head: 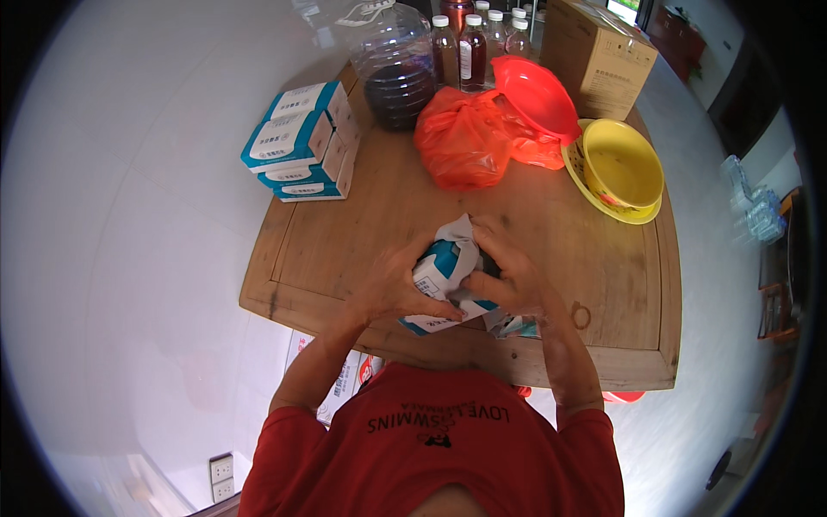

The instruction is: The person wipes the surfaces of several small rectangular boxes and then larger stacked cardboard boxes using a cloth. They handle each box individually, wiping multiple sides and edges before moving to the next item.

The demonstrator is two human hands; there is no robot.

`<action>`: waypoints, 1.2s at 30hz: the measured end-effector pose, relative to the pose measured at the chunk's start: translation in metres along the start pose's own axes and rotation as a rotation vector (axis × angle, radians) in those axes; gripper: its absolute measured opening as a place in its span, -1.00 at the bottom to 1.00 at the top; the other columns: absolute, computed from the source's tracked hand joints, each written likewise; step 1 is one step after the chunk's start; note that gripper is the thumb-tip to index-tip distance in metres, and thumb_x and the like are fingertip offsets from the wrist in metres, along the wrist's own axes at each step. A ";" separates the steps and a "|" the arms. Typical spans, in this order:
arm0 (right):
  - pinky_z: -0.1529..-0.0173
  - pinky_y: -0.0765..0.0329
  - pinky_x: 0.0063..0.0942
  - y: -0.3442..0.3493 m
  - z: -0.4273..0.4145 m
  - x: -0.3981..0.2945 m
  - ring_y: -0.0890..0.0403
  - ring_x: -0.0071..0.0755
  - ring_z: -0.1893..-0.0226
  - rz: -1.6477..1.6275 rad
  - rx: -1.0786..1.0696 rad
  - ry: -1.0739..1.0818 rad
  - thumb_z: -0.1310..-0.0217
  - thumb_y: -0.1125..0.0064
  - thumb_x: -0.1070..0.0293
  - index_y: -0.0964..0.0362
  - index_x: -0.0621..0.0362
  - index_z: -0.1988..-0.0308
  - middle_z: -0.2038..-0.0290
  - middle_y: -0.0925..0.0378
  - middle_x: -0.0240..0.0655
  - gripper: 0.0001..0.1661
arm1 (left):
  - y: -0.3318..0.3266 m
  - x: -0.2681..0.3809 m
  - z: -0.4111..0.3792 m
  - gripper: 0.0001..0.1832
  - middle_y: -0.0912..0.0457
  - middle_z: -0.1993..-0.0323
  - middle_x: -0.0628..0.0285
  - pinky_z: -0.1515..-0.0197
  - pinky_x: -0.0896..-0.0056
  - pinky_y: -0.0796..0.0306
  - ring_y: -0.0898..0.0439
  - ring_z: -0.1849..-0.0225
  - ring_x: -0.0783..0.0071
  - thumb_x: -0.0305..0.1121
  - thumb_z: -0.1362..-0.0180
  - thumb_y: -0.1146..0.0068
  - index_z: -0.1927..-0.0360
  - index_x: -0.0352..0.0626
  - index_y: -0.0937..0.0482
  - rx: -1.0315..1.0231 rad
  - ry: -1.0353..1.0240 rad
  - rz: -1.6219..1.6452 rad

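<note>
A teal-and-white tissue box [434, 274] is held between my hands, tilted, near the front edge of the wooden table. My left hand [402, 284] grips its left side, with the thumb across the lower face. Around the right side is my right hand [507, 268], its thumb and fingers at the box's opening. A white tissue [460, 236] sticks up out of that opening beside my right fingers. My fingers hide part of the box. Crumpled clear and teal plastic packaging [517, 326] lies below my right wrist.
On the wooden table [381, 226], matching boxes [294, 139] are stacked left. Behind stand a large jug of dark liquid [397, 90], several bottles [473, 55] and a cardboard box [597, 58]. Red plastic bags [462, 142], a red basin [536, 97] and yellow bowls [623, 165] sit closer.
</note>
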State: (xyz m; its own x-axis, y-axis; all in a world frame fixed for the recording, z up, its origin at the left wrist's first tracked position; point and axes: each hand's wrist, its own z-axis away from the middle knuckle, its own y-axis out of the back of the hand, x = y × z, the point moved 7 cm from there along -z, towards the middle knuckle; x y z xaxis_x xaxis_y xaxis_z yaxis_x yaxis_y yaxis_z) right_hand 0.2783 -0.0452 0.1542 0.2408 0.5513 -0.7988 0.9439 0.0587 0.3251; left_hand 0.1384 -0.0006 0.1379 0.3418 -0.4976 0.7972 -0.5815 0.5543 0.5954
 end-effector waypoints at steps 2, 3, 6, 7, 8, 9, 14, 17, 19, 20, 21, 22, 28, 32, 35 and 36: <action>0.08 -0.46 -0.39 0.003 0.000 0.013 -0.51 -0.23 0.12 -0.043 0.070 -0.012 -0.09 -0.17 0.43 -0.43 0.27 0.04 0.13 -0.45 -0.16 -0.62 | -0.005 -0.007 0.002 -0.06 -0.58 0.12 0.04 0.11 0.29 -0.47 -0.61 0.15 0.22 -0.05 0.41 -0.56 -0.08 -0.29 -0.40 0.056 0.027 0.106; 0.15 -0.48 -0.45 0.008 0.004 0.030 -0.53 -0.30 0.20 -0.292 0.219 -0.185 -0.14 -0.14 0.42 -0.45 0.26 0.08 0.19 -0.49 -0.22 -0.68 | -0.008 -0.009 0.003 -0.08 -0.59 0.14 0.05 0.09 0.31 -0.47 -0.61 0.15 0.25 -0.09 0.39 -0.56 -0.08 -0.30 -0.40 0.130 0.050 0.241; 0.39 -0.49 -0.67 -0.001 0.015 0.067 -0.53 -0.63 0.48 -0.878 0.608 -0.454 -0.31 -0.05 0.31 -0.51 0.18 0.17 0.42 -0.58 -0.43 -0.79 | -0.015 -0.022 0.003 -0.32 -0.64 0.25 0.09 0.13 0.39 -0.52 -0.63 0.23 0.36 -0.27 0.17 -0.46 -0.03 -0.32 -0.43 0.321 0.093 0.431; 0.39 -0.49 -0.67 0.000 0.017 0.071 -0.54 -0.62 0.48 -0.937 0.692 -0.480 -0.31 -0.04 0.31 -0.50 0.17 0.17 0.41 -0.58 -0.42 -0.79 | -0.019 -0.033 0.004 -0.39 -0.64 0.27 0.10 0.18 0.40 -0.53 -0.64 0.27 0.38 -0.28 0.12 -0.41 -0.01 -0.31 -0.44 0.322 0.184 0.542; 0.39 -0.50 -0.66 0.001 0.019 0.074 -0.54 -0.61 0.47 -0.996 0.775 -0.504 -0.31 -0.03 0.30 -0.50 0.17 0.17 0.39 -0.58 -0.41 -0.79 | -0.024 -0.041 0.006 -0.45 -0.64 0.28 0.11 0.22 0.42 -0.54 -0.65 0.30 0.40 -0.30 0.06 -0.37 0.01 -0.31 -0.44 0.323 0.275 0.651; 0.39 -0.50 -0.66 0.000 0.021 0.078 -0.54 -0.60 0.47 -1.056 0.855 -0.534 -0.31 -0.03 0.29 -0.50 0.16 0.17 0.38 -0.58 -0.40 -0.79 | -0.029 -0.049 0.008 -0.52 -0.65 0.29 0.12 0.27 0.43 -0.56 -0.65 0.34 0.42 -0.31 0.01 -0.32 0.03 -0.30 -0.45 0.326 0.373 0.761; -0.10 -0.29 -0.29 -0.015 0.005 0.038 -0.37 -0.14 -0.01 -0.160 0.428 -0.236 -0.26 0.02 0.30 -0.35 0.21 -0.05 -0.03 -0.36 -0.14 -0.61 | -0.040 -0.067 0.009 -0.58 -0.64 0.32 0.17 0.37 0.43 -0.58 -0.65 0.41 0.43 -0.15 -0.18 -0.15 0.06 -0.29 -0.46 0.493 0.440 1.087; -0.26 -0.11 -0.11 -0.035 0.004 0.012 -0.18 0.19 -0.17 0.047 0.175 0.000 -0.20 0.04 0.32 -0.26 0.26 -0.09 -0.15 -0.20 0.03 -0.53 | -0.032 -0.065 0.006 -0.58 -0.63 0.26 0.15 0.30 0.44 -0.58 -0.65 0.34 0.43 -0.13 -0.21 -0.10 0.04 -0.27 -0.46 0.542 0.345 1.213; -0.30 -0.06 -0.12 -0.044 0.011 0.002 -0.14 0.18 -0.22 0.027 0.126 0.004 -0.20 0.04 0.33 -0.24 0.28 -0.12 -0.18 -0.17 0.04 -0.50 | -0.035 -0.071 0.003 -0.54 -0.61 0.17 0.14 0.21 0.39 -0.58 -0.64 0.23 0.40 -0.07 -0.27 0.01 -0.04 -0.24 -0.41 0.503 0.403 1.461; -0.32 -0.04 -0.12 -0.048 0.016 -0.003 -0.12 0.18 -0.24 0.017 0.101 0.005 -0.20 0.04 0.33 -0.23 0.29 -0.14 -0.20 -0.15 0.04 -0.48 | -0.036 -0.075 0.004 -0.52 -0.61 0.16 0.14 0.19 0.38 -0.58 -0.64 0.22 0.38 -0.04 -0.27 0.03 -0.05 -0.23 -0.40 0.475 0.393 1.474; -0.33 -0.02 -0.15 -0.050 0.021 -0.006 -0.10 0.13 -0.27 0.014 0.093 -0.004 -0.22 0.06 0.35 -0.19 0.29 -0.17 -0.22 -0.13 0.02 -0.47 | -0.038 -0.077 0.006 -0.50 -0.61 0.15 0.14 0.17 0.37 -0.58 -0.64 0.21 0.37 -0.01 -0.27 0.04 -0.05 -0.22 -0.40 0.450 0.382 1.487; -0.34 -0.01 -0.19 -0.050 0.028 -0.008 -0.09 0.08 -0.29 0.012 0.085 -0.014 -0.23 0.07 0.37 -0.15 0.29 -0.19 -0.24 -0.11 0.01 -0.45 | -0.040 -0.079 0.008 -0.49 -0.61 0.14 0.13 0.15 0.35 -0.57 -0.64 0.20 0.36 0.01 -0.27 0.04 -0.06 -0.22 -0.39 0.442 0.383 1.498; -0.25 -0.17 -0.46 -0.051 0.042 0.015 -0.26 -0.40 -0.16 -0.428 0.224 -0.329 -0.31 0.12 0.39 0.04 0.23 -0.31 -0.17 -0.24 -0.24 -0.37 | -0.058 -0.065 0.013 -0.38 -0.57 0.06 0.10 0.10 0.27 -0.56 -0.62 0.15 0.31 0.14 -0.22 0.05 -0.15 -0.14 -0.33 0.349 0.394 1.553; -0.16 -0.30 -0.48 -0.047 0.028 0.022 -0.33 -0.43 -0.11 -0.583 0.324 -0.611 -0.35 0.14 0.34 -0.05 0.20 -0.28 -0.12 -0.29 -0.27 -0.45 | -0.064 -0.074 0.021 -0.32 -0.55 0.02 0.12 0.03 0.22 -0.52 -0.59 0.07 0.28 0.21 -0.19 0.08 -0.19 -0.09 -0.30 0.204 0.355 1.416; 0.02 -0.44 -0.57 -0.038 0.018 0.041 -0.46 -0.54 0.08 -0.768 0.436 -0.659 -0.36 0.12 0.23 -0.22 0.16 -0.19 0.04 -0.43 -0.37 -0.53 | -0.070 -0.083 0.028 -0.24 -0.51 -0.06 0.15 -0.08 0.11 -0.46 -0.53 -0.05 0.21 0.31 -0.14 0.12 -0.25 -0.01 -0.25 0.153 0.398 1.307; 0.08 -0.49 -0.58 -0.044 0.012 0.039 -0.52 -0.57 0.15 -0.937 0.412 -0.668 -0.37 0.14 0.17 -0.31 0.16 -0.11 0.12 -0.49 -0.38 -0.57 | -0.069 -0.074 0.027 -0.23 -0.51 -0.05 0.16 -0.07 0.11 -0.47 -0.53 -0.04 0.21 0.32 -0.14 0.11 -0.25 -0.02 -0.25 0.211 0.414 1.340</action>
State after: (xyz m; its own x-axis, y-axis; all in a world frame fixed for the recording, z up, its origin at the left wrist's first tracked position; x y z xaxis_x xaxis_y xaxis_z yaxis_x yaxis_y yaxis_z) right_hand 0.2490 -0.0359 0.1027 -0.6164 -0.1055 -0.7803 0.7865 -0.1317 -0.6034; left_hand 0.1334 -0.0201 0.0346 -0.3808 0.5661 0.7311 -0.7183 0.3167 -0.6194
